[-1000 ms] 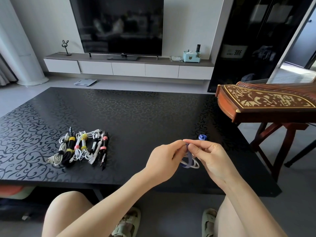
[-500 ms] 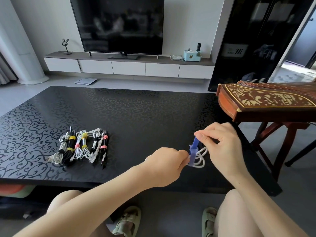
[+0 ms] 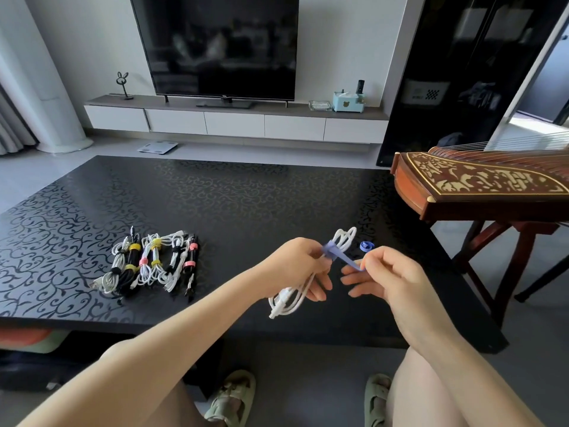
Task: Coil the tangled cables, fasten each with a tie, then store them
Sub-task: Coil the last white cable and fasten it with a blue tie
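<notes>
Head view: left hand (image 3: 292,266) fingers curl round the cable (image 3: 346,240); right hand (image 3: 394,275) fingers pinch the tie (image 3: 343,259). Best pull it taut, then wrap snugly.

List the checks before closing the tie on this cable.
1. Coil held: left hand grips the white cable: ok.
2. Loop: blue tie goes round the coil: ok.
3. Free end: right hand pinches it: ok.
4. Tie fastened: not ok, tail loose.
5. Coil loops even: cannot tell.
6. Room on the table beside the tied bundles: ok.
</notes>
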